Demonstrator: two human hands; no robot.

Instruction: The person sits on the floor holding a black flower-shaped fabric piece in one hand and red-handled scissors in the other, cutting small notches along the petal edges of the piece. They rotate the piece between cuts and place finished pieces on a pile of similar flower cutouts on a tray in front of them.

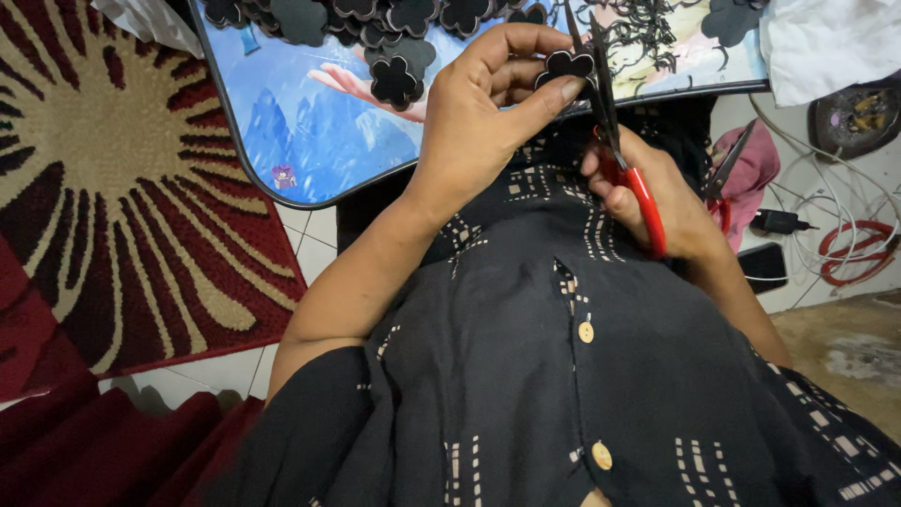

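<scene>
My left hand (493,103) pinches a small black flower-shaped cutout (565,66) between thumb and fingers, held above my lap. My right hand (657,202) grips red-handled scissors (619,141), their dark blades pointing up and touching the right edge of the flower. Both hands hover over my black patterned garment (563,376) with its pale buttons. Just beyond the hands lies a blue picture-printed tray (310,131), carrying another black flower cutout (394,80) and a pile of several more (375,19) along its far edge.
A red, cream and black patterned rug (113,188) covers the floor on the left. On the right lie a second pair of scissors (727,174) on pink cloth, white cloth (831,42), a black charger (777,222), white and red cables (859,249).
</scene>
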